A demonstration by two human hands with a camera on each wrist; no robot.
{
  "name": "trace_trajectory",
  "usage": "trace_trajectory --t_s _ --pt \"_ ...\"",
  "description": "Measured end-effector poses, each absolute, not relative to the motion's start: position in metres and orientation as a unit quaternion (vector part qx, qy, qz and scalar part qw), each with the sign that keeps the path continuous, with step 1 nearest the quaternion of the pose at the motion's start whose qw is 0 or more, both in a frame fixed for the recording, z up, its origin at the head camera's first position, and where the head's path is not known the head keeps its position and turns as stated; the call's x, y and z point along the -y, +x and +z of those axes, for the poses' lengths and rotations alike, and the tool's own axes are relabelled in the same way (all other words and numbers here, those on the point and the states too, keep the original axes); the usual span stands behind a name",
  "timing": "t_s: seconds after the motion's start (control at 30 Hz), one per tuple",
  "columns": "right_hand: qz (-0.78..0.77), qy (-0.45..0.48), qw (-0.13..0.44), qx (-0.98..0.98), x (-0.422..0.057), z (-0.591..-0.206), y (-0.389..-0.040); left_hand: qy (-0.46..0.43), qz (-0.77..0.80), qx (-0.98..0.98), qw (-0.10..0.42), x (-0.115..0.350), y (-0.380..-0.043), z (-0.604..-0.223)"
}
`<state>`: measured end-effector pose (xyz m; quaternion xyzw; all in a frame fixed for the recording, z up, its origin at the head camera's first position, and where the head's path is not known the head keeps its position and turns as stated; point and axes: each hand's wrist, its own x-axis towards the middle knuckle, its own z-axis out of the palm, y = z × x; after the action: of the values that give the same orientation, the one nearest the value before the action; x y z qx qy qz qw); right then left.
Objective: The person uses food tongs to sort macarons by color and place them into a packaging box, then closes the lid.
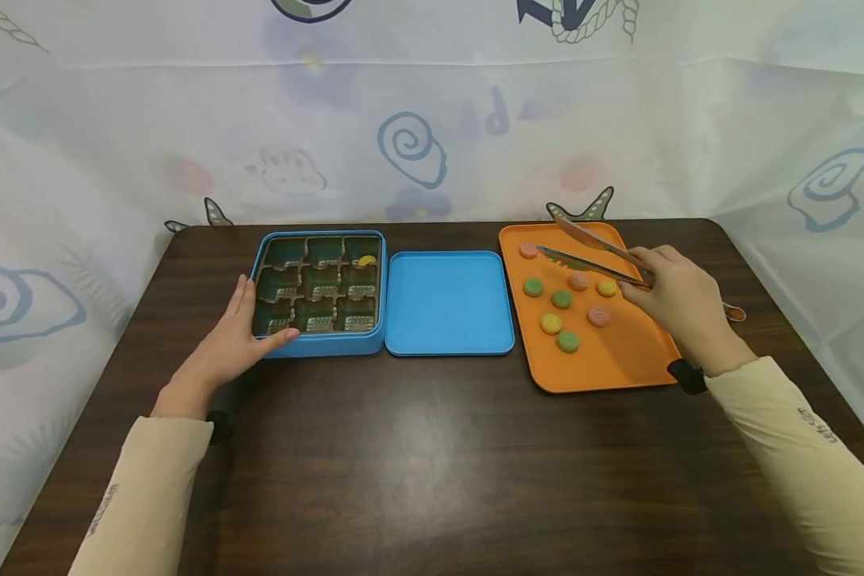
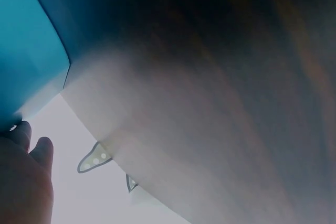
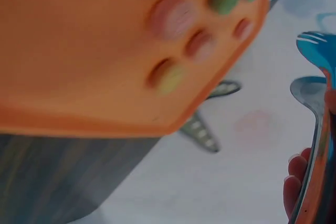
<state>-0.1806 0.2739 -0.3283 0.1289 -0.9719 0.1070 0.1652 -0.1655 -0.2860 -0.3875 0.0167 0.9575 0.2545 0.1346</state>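
My left hand (image 1: pixel 234 336) rests against the left front corner of a blue box (image 1: pixel 331 346), its fingers extended along the left side and its thumb on the front rim. Inside the box is a shiny dark-gold insert (image 1: pixel 320 282) with several compartments; a yellow round piece (image 1: pixel 366 261) lies at the back right one. My right hand (image 1: pixel 677 292) grips metal tongs (image 1: pixel 598 264), also in the right wrist view (image 3: pixel 315 108), one end forked and the other spoon-shaped. The tong ends stand apart and hold nothing, above an orange tray (image 1: pixel 619 360) bearing several small round pieces: pink (image 1: pixel 598 317), green (image 1: pixel 567 342) and yellow (image 1: pixel 550 323).
A flat blue lid (image 1: pixel 450 304) lies between the box and the tray. All stand toward the back of a dark wooden table (image 1: pixel 403 464). Behind hangs a white patterned cloth (image 1: pixel 475 144). A small loop (image 1: pixel 734 313) pokes out beyond the right hand.
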Motion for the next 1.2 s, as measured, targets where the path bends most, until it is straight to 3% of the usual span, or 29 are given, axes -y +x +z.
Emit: trace_trajectory --t_s 0.27,1.2 --pt "0.101 0.086 0.121 0.984 -0.300 -0.341 -0.178 0.017 0.250 -0.959 0.132 0.287 -0.166 -0.388" --pt "0.105 0.071 0.116 0.985 -0.331 -0.374 -0.167 0.011 0.242 -0.960 0.138 0.284 -0.165 -0.386"
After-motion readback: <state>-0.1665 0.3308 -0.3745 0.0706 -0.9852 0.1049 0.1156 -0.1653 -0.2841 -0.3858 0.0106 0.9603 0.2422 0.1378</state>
